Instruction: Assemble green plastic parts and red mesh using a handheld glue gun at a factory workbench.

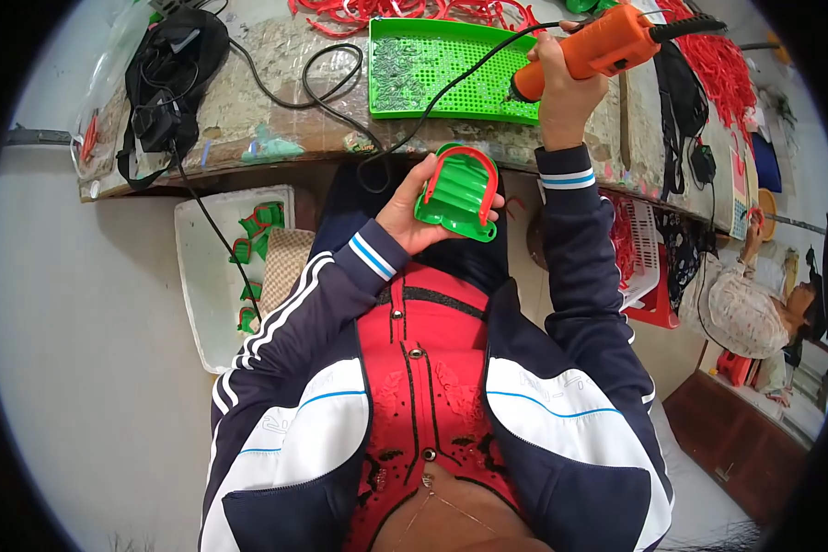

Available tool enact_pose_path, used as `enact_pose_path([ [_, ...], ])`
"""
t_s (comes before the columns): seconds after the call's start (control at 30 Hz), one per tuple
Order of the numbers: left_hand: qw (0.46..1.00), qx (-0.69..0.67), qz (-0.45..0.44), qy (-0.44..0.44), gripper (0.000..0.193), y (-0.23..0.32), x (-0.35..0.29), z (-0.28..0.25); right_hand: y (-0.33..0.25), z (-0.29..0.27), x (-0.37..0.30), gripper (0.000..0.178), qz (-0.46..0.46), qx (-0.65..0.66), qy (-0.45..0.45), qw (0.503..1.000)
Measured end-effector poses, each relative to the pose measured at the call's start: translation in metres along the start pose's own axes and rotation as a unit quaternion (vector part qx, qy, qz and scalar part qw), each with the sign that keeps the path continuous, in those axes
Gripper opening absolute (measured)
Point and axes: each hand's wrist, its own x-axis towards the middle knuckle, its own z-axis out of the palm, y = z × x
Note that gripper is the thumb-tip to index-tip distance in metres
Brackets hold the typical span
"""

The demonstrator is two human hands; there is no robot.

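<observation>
My left hand [412,214] holds a small green plastic basket with a red handle [458,191] just below the table edge. My right hand [566,92] is raised above it, gripping an orange electric screwdriver [598,48] whose tip points down and left toward a green perforated tray [432,66] on the workbench. A black cord runs from the tool across the tray and table. Both forearms wear dark blue sleeves with white and blue stripes.
A white bin [213,276] at my left on the floor holds several finished green-and-red pieces. Red plastic handles [386,11] are piled at the back of the bench. A black bag [170,69] lies at far left. Another person [754,308] sits at the right.
</observation>
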Motion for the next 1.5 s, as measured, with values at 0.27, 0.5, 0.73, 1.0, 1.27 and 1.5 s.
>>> enact_pose_path([
  [0.27, 1.000, -0.015, 0.010, 0.020, 0.069, 0.001, -0.001, -0.004, -0.007, 0.001, 0.000, 0.029, -0.027, 0.020, 0.016, 0.999],
  [0.5, 0.999, -0.017, 0.038, 0.019, 0.067, 0.001, 0.002, -0.017, -0.043, -0.013, 0.003, 0.024, 0.002, 0.054, 0.001, 0.999],
  [0.73, 0.998, -0.040, 0.037, 0.017, 0.071, -0.003, 0.003, -0.021, -0.111, 0.020, -0.047, 0.026, 0.112, 0.214, -0.058, 0.969],
  [1.0, 0.998, 0.005, 0.040, 0.043, 0.073, -0.006, -0.005, -0.011, -0.114, 0.031, -0.072, 0.031, 0.109, 0.154, -0.122, 0.974],
  [1.27, 0.996, 0.012, 0.050, 0.066, 0.070, -0.007, -0.007, -0.003, -0.111, 0.033, -0.077, 0.033, 0.108, 0.146, -0.133, 0.974],
  [1.5, 0.995, 0.003, 0.063, 0.075, 0.067, -0.009, -0.008, -0.002, -0.110, 0.036, -0.083, 0.033, 0.112, 0.173, -0.119, 0.971],
])
